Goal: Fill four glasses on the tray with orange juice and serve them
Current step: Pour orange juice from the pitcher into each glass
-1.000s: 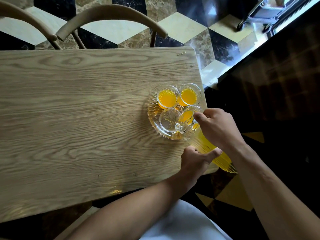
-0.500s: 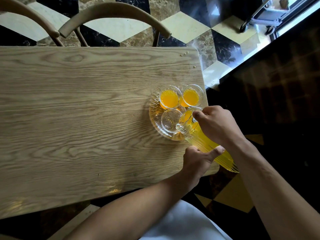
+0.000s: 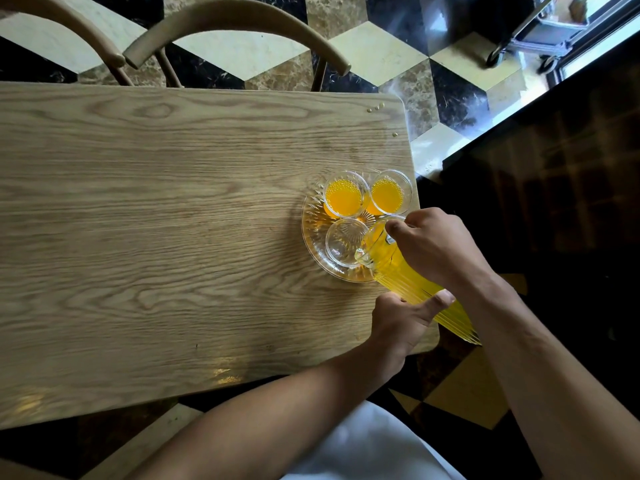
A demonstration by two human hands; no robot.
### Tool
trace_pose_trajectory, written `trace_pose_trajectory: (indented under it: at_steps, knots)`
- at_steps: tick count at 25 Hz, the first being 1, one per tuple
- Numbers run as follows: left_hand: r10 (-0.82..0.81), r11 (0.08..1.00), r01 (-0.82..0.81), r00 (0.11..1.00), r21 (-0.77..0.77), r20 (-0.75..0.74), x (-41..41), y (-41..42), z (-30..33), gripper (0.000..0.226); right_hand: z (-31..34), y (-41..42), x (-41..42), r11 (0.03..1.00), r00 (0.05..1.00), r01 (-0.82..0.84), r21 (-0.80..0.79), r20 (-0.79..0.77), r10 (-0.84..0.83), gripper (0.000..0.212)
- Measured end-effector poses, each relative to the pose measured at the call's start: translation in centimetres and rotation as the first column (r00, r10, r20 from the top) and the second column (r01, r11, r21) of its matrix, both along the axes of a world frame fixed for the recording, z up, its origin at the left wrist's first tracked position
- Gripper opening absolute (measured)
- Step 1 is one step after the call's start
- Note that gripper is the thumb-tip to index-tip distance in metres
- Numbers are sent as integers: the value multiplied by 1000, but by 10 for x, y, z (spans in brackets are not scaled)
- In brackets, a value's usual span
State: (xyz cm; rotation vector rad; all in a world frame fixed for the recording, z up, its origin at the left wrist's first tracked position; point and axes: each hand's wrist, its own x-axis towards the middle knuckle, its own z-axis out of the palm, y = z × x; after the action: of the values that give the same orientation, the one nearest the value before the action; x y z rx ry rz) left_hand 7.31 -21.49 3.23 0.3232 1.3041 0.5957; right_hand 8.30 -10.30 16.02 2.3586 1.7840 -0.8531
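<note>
A ribbed glass pitcher [image 3: 412,282] of orange juice is tipped over a round glass tray [image 3: 313,237] that sits near the right edge of a wooden table [image 3: 156,220]. The right hand [image 3: 436,247] comes in from the near right, forearm angled across the table corner, its fingers curled around the pitcher's upper part beside the rim. The left hand [image 3: 403,318] reaches from the near side and grips the pitcher lower down, thumb stretched along the ribbed wall and the other fingers wrapped under it.

The pitcher's spout lies over the near left glass [image 3: 343,242], which looks empty. The two far glasses, the left one [image 3: 344,195] and the right one [image 3: 389,194], hold orange juice. The fourth glass is mostly hidden behind the pitcher and right hand.

A few juice drops [image 3: 377,107] sit near the table's far right corner. Two wooden chairs [image 3: 235,19] stand on the far side.
</note>
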Motion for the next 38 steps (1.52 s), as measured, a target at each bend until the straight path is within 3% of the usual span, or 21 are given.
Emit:
trace_pose_trajectory:
  at_steps: [19,27,32,38]
  knots:
    - [101,994,-93,980,-50,173,0,4,14,88,-11,13,-5,991,988,-118,-56,95,123,50]
    - [136,990,-120,959,-78,247,-3,7,23,93,-10,15,-9,984,977,-157,-87,133,168,48]
    - [142,986,-105,940,-131,309,-3,8,30,82,-8,16,-11,984,973,-158,-84,155,170,50]
    - [168,977,-110,922,-181,348,-1,8,32,91,-7,16,-13,982,967,-171,-81,176,183,52]
